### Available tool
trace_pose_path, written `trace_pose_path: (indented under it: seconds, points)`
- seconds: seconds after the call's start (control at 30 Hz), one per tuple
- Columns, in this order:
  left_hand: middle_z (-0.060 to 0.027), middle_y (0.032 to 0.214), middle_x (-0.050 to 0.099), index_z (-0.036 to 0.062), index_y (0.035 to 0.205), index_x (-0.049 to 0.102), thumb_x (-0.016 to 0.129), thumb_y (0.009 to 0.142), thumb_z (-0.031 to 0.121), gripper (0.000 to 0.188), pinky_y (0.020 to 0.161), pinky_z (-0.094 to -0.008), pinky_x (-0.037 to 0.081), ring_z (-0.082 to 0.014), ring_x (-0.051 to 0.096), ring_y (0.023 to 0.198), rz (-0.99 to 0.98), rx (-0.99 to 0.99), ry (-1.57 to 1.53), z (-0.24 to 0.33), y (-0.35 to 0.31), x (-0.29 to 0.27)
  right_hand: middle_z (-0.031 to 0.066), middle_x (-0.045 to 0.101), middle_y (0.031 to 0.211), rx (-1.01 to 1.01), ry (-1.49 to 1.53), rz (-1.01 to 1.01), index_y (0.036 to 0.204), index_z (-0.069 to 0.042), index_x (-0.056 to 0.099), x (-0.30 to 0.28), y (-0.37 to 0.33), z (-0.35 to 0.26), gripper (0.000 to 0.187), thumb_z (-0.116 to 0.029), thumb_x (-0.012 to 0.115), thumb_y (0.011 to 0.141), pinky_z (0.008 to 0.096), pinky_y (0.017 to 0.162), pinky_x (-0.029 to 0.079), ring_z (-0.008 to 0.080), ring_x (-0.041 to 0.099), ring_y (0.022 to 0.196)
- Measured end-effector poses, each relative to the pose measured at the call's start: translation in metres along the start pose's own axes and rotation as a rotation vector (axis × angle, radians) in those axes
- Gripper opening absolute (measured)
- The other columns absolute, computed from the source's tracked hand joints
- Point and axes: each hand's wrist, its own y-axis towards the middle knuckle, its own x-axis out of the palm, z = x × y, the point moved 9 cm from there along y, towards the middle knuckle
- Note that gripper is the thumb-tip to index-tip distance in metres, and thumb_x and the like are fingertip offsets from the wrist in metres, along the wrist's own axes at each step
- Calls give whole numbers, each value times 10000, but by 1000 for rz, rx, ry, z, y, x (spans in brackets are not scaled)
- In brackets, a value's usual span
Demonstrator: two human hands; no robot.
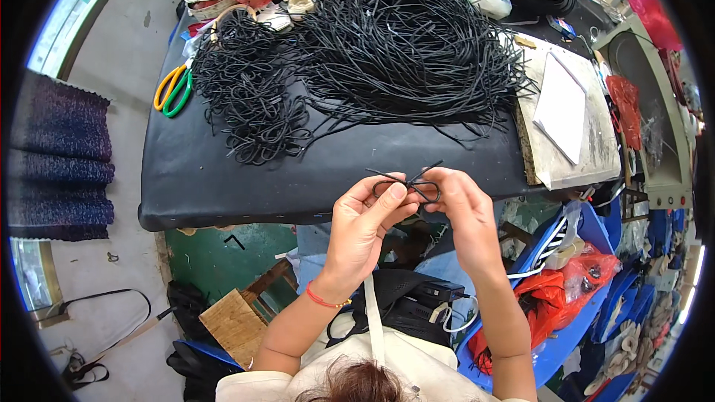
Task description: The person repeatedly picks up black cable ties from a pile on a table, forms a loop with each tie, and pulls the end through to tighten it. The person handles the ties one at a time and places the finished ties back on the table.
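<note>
Both hands meet just over the near edge of the black worktable. The left hand and right hand pinch one short black cord between fingertips, bent into a loop with its ends crossing. Beyond them lies a smaller heap of looped cords (finished ones, I would judge), and past that a far bigger pile of straight cords, so most of the work looks left. Yellow-and-green scissors rest at the table's left edge.
</note>
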Motion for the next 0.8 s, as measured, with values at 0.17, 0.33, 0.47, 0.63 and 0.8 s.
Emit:
trace_pose_path:
  seconds: [0.17, 0.33, 0.47, 0.63, 0.8]
  points:
    - [-90, 867, 635, -23, 1034, 583, 583, 866, 79, 196, 684, -233, 524, -117, 613, 725, -95, -12, 255, -3, -6, 9, 21, 603, 837, -130, -63, 72, 888, 24, 620, -4, 4, -5, 148, -120, 617, 853, 202, 642, 435, 60, 545, 731]
    - [-65, 827, 635, -17, 995, 615, 590, 857, 55, 157, 644, -211, 487, -77, 581, 720, -64, 72, 492, 5, -10, -3, 74, 567, 666, -187, -348, 129, 762, 22, 623, -2, 14, -2, 138, -109, 652, 796, 251, 541, 405, 111, 536, 598]
    - [-18, 824, 621, 22, 917, 657, 630, 819, 57, 108, 651, -216, 452, -67, 548, 720, 209, 434, 845, 83, -7, -32, 97, 574, 735, -609, -731, 114, 808, -17, 630, 20, 43, -36, 83, -93, 642, 775, 334, 614, 426, 252, 519, 668]
    - [-50, 887, 572, 51, 822, 664, 715, 747, 211, 184, 741, -293, 391, -172, 485, 823, 635, 724, 1337, 182, 1, -100, 20, 551, 823, -882, -1100, 178, 826, -80, 653, 42, 76, -37, 87, -113, 660, 746, 329, 707, 379, 214, 484, 794]
    - [-97, 1078, 534, 91, 1034, 611, 669, 776, 187, 281, 883, -366, 347, -253, 459, 1014, 906, 1097, 1679, 190, -21, -59, 5, 566, 844, -932, -1089, 200, 853, -83, 640, 44, 71, -42, 119, -109, 667, 740, 334, 735, 348, 185, 510, 820]
